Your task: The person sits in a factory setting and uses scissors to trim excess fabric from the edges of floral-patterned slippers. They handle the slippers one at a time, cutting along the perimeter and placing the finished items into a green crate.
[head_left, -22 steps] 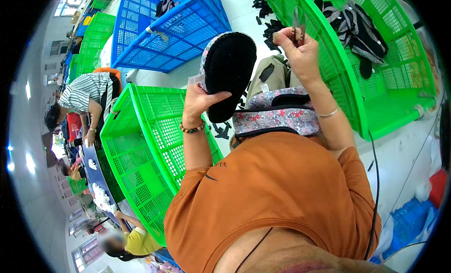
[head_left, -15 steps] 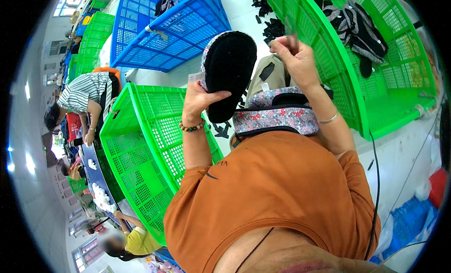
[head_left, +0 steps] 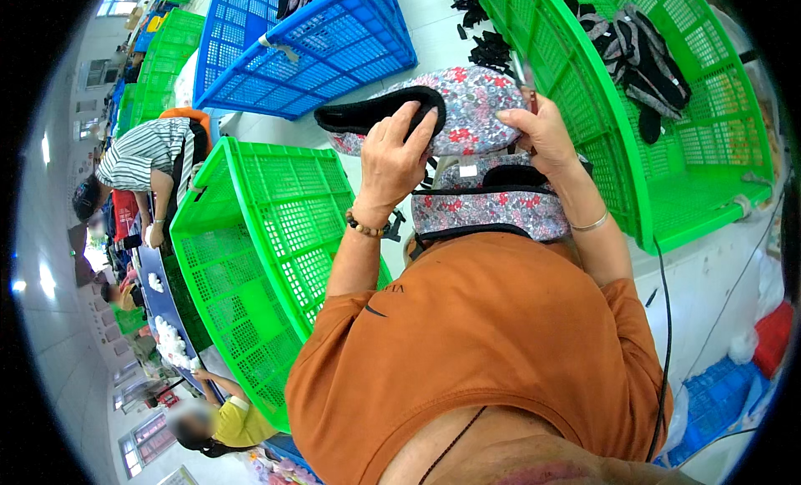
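A floral slipper (head_left: 480, 109) with a black lining is held sideways above my lap, its toe pointing right. My left hand (head_left: 396, 155) grips it at the opening, fingers tucked over the black edge. At the toe, my right hand (head_left: 544, 134) has its thumb pressed against the fabric. A slim tool (head_left: 527, 91) with a reddish-brown part and a blurred metal tip also sticks up from that hand; its kind is unclear. More floral slippers (head_left: 492, 211) with black trim lie on my lap below.
Green crates stand on my left (head_left: 250, 234) and right (head_left: 576, 126); the right one holds several dark and floral slippers (head_left: 642, 59). A blue crate (head_left: 334, 55) is ahead. Black scraps (head_left: 492, 51) lie on the floor. Two people work at a bench (head_left: 171, 293) far left.
The slipper has turned from sole-up and upright to sideways, showing its floral upper and opening. My left hand shifted to the opening; my right hand came down onto the toe.
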`<state>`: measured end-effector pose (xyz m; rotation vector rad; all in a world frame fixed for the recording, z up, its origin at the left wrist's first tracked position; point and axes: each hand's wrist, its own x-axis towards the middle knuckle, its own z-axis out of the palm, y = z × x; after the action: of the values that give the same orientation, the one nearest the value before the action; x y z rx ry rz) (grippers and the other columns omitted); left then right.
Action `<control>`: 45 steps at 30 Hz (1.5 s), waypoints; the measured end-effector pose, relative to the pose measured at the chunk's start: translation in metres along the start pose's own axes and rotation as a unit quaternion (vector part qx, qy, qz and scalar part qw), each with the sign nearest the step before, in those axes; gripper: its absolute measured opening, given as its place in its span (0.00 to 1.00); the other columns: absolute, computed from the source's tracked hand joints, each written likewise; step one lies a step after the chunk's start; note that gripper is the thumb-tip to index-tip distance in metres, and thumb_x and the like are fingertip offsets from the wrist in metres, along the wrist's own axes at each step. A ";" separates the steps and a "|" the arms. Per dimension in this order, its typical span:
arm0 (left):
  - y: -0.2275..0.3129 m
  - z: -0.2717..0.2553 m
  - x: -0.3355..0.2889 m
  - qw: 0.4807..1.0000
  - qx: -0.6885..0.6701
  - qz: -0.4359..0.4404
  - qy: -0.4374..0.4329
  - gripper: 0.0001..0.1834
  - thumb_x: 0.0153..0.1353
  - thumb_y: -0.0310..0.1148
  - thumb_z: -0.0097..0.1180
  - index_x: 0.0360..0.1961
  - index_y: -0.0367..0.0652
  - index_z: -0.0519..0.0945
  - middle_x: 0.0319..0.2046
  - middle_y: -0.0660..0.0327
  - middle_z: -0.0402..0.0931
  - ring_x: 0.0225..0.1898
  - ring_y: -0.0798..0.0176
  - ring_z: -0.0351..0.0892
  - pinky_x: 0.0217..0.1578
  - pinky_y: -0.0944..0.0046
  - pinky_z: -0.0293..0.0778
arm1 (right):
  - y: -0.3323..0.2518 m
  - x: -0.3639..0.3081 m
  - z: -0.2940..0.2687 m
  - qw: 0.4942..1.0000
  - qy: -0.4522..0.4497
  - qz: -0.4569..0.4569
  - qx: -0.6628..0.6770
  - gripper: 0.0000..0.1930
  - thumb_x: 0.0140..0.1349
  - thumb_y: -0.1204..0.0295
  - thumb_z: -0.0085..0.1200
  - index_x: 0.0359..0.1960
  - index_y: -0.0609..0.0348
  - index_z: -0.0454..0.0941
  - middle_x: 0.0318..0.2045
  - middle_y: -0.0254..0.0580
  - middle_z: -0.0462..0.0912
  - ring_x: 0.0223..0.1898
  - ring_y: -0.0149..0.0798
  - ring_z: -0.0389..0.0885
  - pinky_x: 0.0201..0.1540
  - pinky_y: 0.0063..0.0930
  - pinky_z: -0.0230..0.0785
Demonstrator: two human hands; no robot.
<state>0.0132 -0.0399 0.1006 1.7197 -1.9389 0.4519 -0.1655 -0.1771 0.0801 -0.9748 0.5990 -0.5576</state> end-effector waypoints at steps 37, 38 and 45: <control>-0.068 0.007 -0.011 0.842 -0.318 -0.410 0.150 0.12 0.48 0.28 0.56 0.37 0.40 0.80 0.29 0.58 0.75 0.30 0.65 0.73 0.36 0.68 0.70 | -0.016 0.000 -0.001 0.933 0.042 -0.157 -0.320 0.19 0.51 0.69 0.61 0.44 0.63 0.74 0.32 0.33 0.79 0.26 0.22 0.71 0.29 0.14 0.63; -0.064 0.007 -0.008 0.846 -0.313 -0.408 0.140 0.12 0.48 0.29 0.57 0.36 0.40 0.80 0.29 0.57 0.75 0.30 0.64 0.74 0.35 0.67 0.70 | -0.022 0.000 0.013 0.924 0.008 -0.157 -0.350 0.20 0.49 0.68 0.63 0.43 0.62 0.75 0.33 0.33 0.79 0.26 0.24 0.72 0.29 0.16 0.65; -0.038 0.002 0.002 0.830 -0.398 -0.383 0.073 0.07 0.48 0.26 0.55 0.28 0.34 0.80 0.31 0.61 0.76 0.30 0.69 0.73 0.30 0.72 0.68 | 0.007 0.044 0.040 0.906 -0.165 -0.197 -0.335 0.15 0.49 0.78 0.58 0.41 0.65 0.74 0.29 0.32 0.77 0.23 0.21 0.66 0.26 0.15 0.59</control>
<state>0.0507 -0.0481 0.0972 1.6044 -0.9311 -0.4596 -0.1054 -0.1803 0.0815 -1.8303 0.2781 -0.5284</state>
